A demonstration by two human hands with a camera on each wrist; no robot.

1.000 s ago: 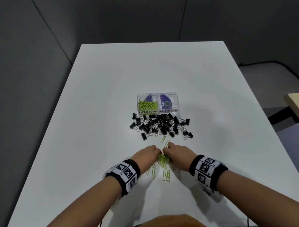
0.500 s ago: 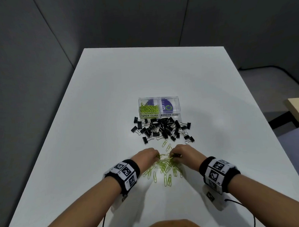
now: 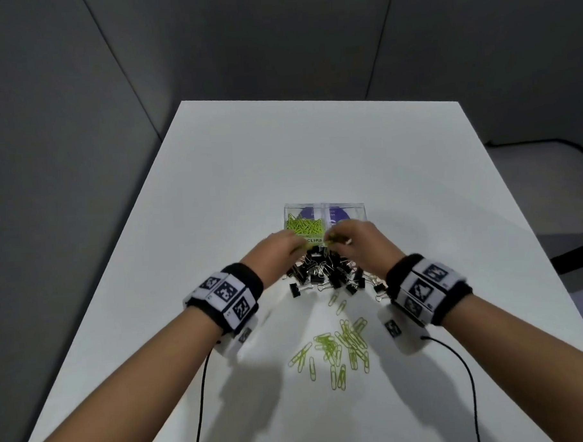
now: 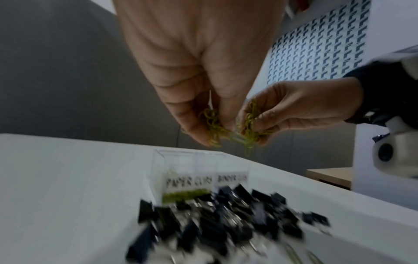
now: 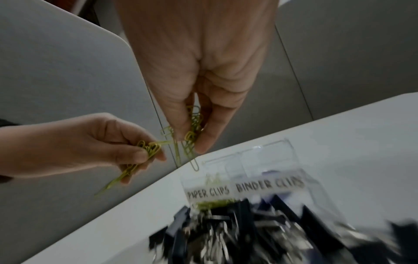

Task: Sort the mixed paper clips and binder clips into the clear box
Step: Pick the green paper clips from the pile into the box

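The left hand (image 3: 278, 251) hangs above the pile of black binder clips (image 3: 326, 272), just short of the clear box (image 3: 324, 206), its fingers (image 4: 199, 132) and thumb pinched round a small bunch of green paper clips (image 4: 212, 123) — too tangled to count. Just beside it, almost touching, the right hand (image 3: 354, 244) pinches its own bunch (image 5: 192, 125) the same way, several clips dangling below the fingertips (image 5: 203, 146). In the left wrist view the two bunches seem to meet between the hands.

There is one box with two compartments, labelled PAPER CLIPS on the left and BINDER CLIPS on the right. The left compartment holds a layer of green clips (image 3: 305, 225); whether any binder clips lie in the right one cannot be told. The binder clips — several dozen, blurred and heaped — lie on the white table (image 3: 215, 190) against the box's near side. Nearer the person roughly twenty-five loose paper clips (image 3: 339, 349) lie scattered, with three more (image 3: 338, 302) between them and the black pile.

Half a second ago both hands were down on the table among the loose green clips; they have since risen and moved forward to the box, each carrying a bunch. The black pile and the box have not moved.
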